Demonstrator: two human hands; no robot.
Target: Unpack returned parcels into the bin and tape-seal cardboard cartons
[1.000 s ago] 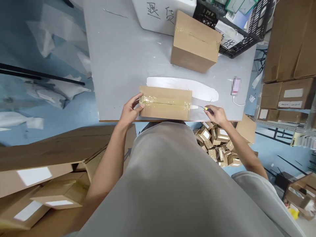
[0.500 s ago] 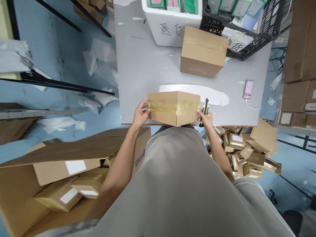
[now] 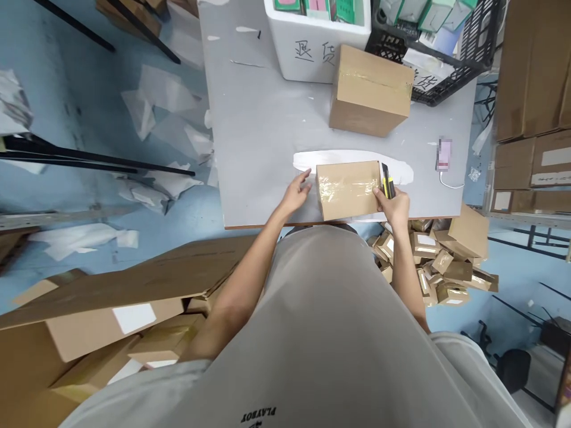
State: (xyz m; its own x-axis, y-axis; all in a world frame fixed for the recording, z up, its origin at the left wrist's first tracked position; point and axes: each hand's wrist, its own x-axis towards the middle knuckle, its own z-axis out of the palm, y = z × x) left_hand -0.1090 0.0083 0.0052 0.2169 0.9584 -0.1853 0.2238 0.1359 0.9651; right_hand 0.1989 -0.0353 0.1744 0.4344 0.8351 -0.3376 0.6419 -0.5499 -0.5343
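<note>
Right now, closest to us, our right hand (image 3: 395,206) is closed around a yellow-and-black utility knife (image 3: 387,180). The knife's tip points away from us along the right end of the small taped box (image 3: 348,190). Our left hand (image 3: 298,193) lies open on the other side with its fingers spread. Its fingertips are just beside the box's left wall, though we cannot tell whether they touch it. So the box sits between both hands, at the near edge of the grey table (image 3: 250,119). Its tape seam runs side to side, from one hand toward the other. The knife hand is the nearer of the two and touches the box's right edge. Farther off stands a larger cardboard box (image 3: 370,89), and behind it a white bin (image 3: 312,71) and a black crate (image 3: 479,41).
</note>
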